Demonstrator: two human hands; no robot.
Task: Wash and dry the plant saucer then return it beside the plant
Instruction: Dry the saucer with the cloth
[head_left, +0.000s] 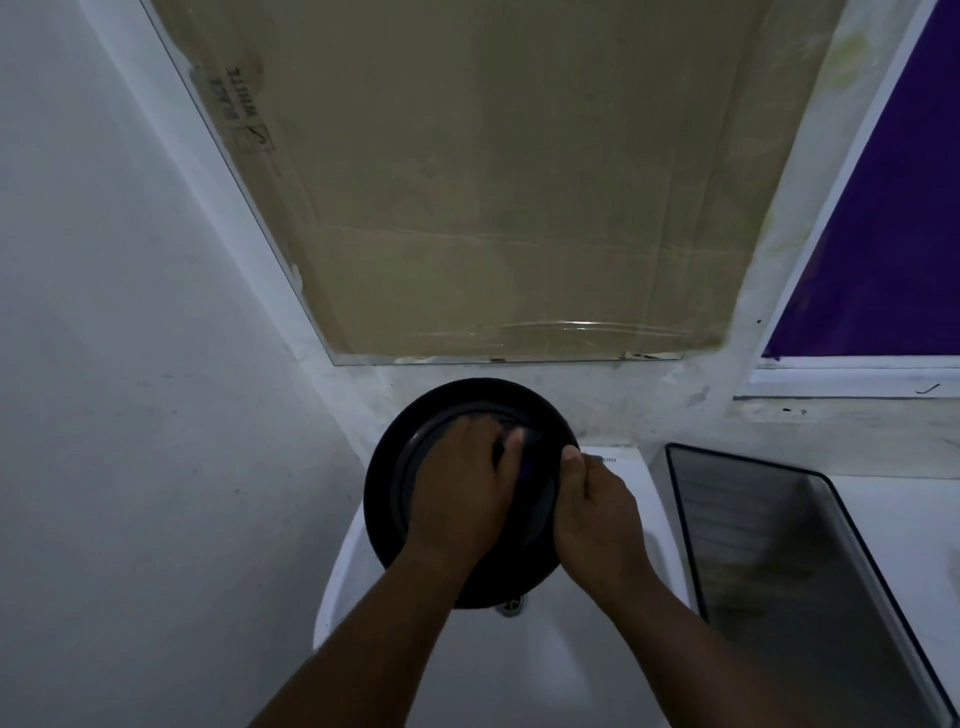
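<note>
Dim, white-walled washroom corner, seen from above, with a white basin (363, 587) low in the centre of the frame. Over the basin a person holds a round black plant saucer (387, 488), tilted so its inner face looks toward the camera. The right hand (597, 514) grips the saucer's right rim, thumb on the near face and fingers curled behind the edge. The left hand (457, 488) lies on the saucer's inner face, fingers bent and pressing on something small and dark with a purple tinge (524, 467); what it is cannot be made out, nor whether the fingers close around it. Both bare forearms rise from the bottom edge of the frame. Just below the saucer's lower rim a metal drain (511, 605) shows in the basin. To the right of the basin, at lower right of the frame, sits a rectangular dark-rimmed metal tray or sink (779, 561). Above, filling the upper centre, a mirror pane is covered with brown cardboard (493, 182) printed "BLACK WHITE" at its upper left. At far upper right a purple panel (883, 234) sits in a white frame.
</note>
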